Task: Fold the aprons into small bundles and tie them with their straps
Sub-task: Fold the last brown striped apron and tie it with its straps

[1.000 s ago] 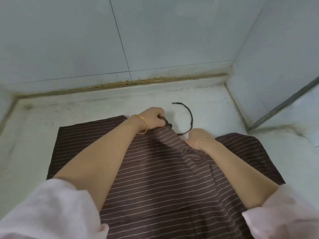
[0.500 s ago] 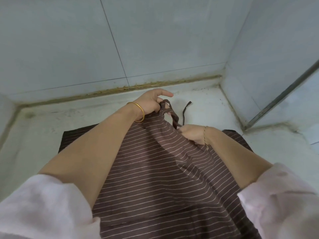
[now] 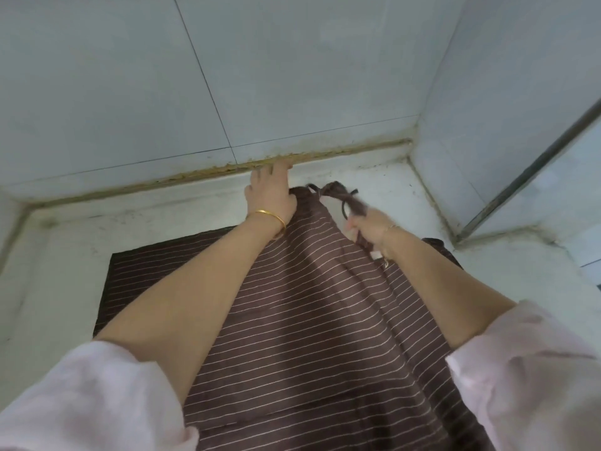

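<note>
Head view: brown striped apron (image 3: 309, 304) is spread on white counter (image 3: 58, 255), top end lifted near tiled wall (image 3: 292, 76). Top edge is pinched at thumb side of left hand (image 3: 271, 195), other fingers stretched toward wall. Strap (image 3: 349, 203) is clasped in curled fingers of right hand (image 3: 370, 227), blurred. Gold bangle (image 3: 271, 218) is worn on left wrist.

right hand (image 3: 370, 227): motion-blurred, grip on strap (image 3: 353, 205) unclear | apron (image 3: 309, 320): cut off at bottom edge

Pale tiled walls (image 3: 292, 76), stained counter (image 3: 65, 255) — grimy seam (image 3: 341, 153)
</note>
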Demonstrator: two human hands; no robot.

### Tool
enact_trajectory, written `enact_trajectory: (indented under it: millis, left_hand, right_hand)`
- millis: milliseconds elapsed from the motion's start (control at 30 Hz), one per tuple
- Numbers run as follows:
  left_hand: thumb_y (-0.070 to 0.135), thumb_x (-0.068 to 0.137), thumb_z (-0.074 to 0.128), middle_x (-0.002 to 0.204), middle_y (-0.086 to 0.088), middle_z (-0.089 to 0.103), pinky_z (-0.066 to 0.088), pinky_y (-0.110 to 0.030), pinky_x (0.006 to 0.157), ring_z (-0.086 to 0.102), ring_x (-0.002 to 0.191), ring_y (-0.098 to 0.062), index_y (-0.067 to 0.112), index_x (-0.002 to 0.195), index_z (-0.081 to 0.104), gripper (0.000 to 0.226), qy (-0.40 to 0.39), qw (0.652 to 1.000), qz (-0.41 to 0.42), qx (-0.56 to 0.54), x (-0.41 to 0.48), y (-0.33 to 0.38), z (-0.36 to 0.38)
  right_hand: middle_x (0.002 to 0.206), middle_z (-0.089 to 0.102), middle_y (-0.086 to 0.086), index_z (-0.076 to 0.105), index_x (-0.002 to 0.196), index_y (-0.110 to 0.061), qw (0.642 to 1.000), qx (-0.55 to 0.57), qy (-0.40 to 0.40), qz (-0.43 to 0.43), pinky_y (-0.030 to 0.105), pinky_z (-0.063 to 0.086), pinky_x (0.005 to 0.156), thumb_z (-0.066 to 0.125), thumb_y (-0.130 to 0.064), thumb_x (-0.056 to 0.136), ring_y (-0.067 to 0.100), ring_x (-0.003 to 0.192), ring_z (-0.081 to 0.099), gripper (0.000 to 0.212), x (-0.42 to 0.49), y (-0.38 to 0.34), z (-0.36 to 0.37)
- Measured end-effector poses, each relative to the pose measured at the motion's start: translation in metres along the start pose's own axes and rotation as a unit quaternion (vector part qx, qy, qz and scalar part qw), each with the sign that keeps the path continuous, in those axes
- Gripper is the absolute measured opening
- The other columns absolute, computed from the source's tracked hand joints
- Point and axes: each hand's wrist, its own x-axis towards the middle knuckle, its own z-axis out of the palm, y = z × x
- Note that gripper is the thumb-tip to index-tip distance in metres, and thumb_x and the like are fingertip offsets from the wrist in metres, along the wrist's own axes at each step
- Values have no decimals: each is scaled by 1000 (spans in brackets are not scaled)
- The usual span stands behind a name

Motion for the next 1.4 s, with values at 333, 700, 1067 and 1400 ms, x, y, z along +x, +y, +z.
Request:
enact_trajectory:
  millis: [333, 700, 1067, 1400]
  left_hand:
    - [57, 93, 39, 158, -7, -13, 16, -63, 111, -6, 144, -38, 31, 151, -4, 77, -373, 889, 61, 260, -64, 17, 95]
    - [20, 85, 63, 141, -17, 30, 41, -43, 101, 36, 128, -34, 9, 141, 33, 65, -232, 903, 59, 356, -54, 26, 68]
    - [59, 90, 45, 157, -9, -17, 16, -53, 114, -5, 145, -35, 26, 150, -12, 90, -332, 886, 70, 316, -80, 36, 113]
    - [27, 85, 64, 140, -18, 40, 44, -42, 101, 44, 125, -33, 6, 141, 31, 68, -277, 921, 48, 271, -69, 54, 91]
  right_hand:
    - [84, 60, 3, 63, 93, -14, 874, -471, 75, -90, 22, 35, 54, 51, -16, 85, 21, 75, 55, 14, -5, -23, -56]
    - [87, 66, 10, 62, 93, -11, 979, -34, 196, -44, 37, 49, 78, 51, -22, 94, 28, 91, 65, 16, -22, 2, -88]
    - [95, 62, -3, 64, 98, -24, 780, -615, 97, -60, 25, 31, 55, 56, -48, 82, 20, 98, 52, 29, -41, 15, -99]
    - [65, 55, 0, 54, 74, -11, 844, -520, 127, 44, 30, 44, 66, 49, -18, 89, 22, 67, 56, 18, -71, 7, -113]
